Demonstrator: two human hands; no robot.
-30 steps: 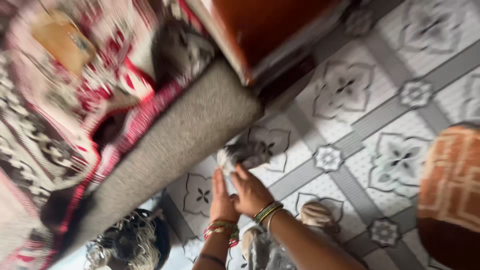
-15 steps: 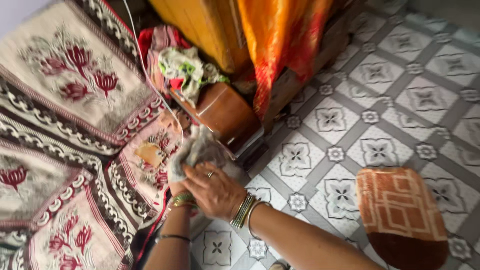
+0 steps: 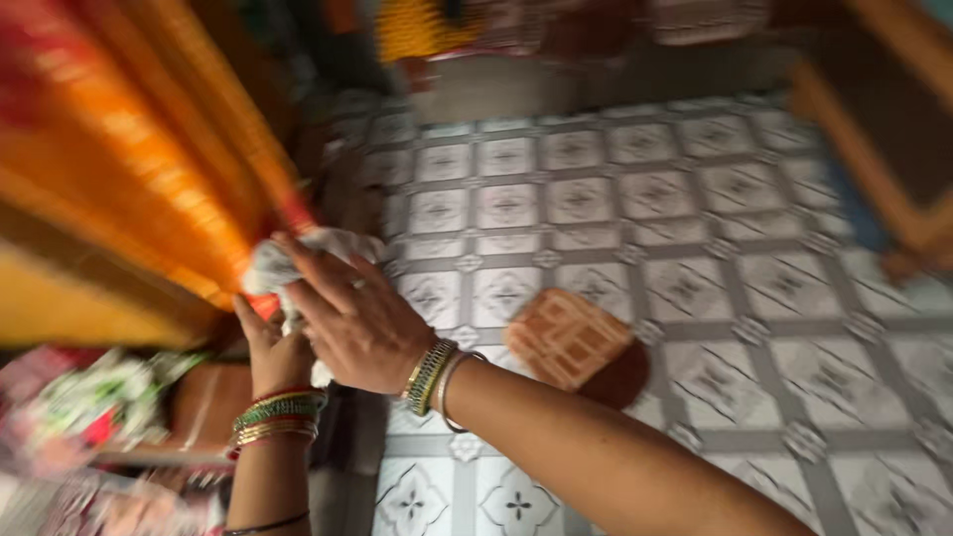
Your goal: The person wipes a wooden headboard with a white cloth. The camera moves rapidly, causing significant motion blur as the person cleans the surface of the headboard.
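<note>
Both of my hands are closed around a crumpled whitish-grey cloth (image 3: 298, 253). My right hand (image 3: 352, 318), with a ring and bangles at the wrist, lies over the top of the cloth. Under it, my left hand (image 3: 273, 352), also with bangles, holds the cloth from below. The cloth is pressed beside a hanging orange and red fabric (image 3: 129, 159) on the left. The picture is blurred by motion.
A patterned grey-and-white tiled floor (image 3: 645, 218) fills the right. An orange-brown cushion-like thing (image 3: 571, 342) lies on it near my right forearm. Mixed cloths (image 3: 89, 407) and a brown wooden piece (image 3: 204, 407) sit at lower left. Wooden furniture (image 3: 884, 149) stands at far right.
The view has swung from the flowered bed cover toward the floor and the orange fabric. Both hands, still holding the cloth, have risen next to that fabric.
</note>
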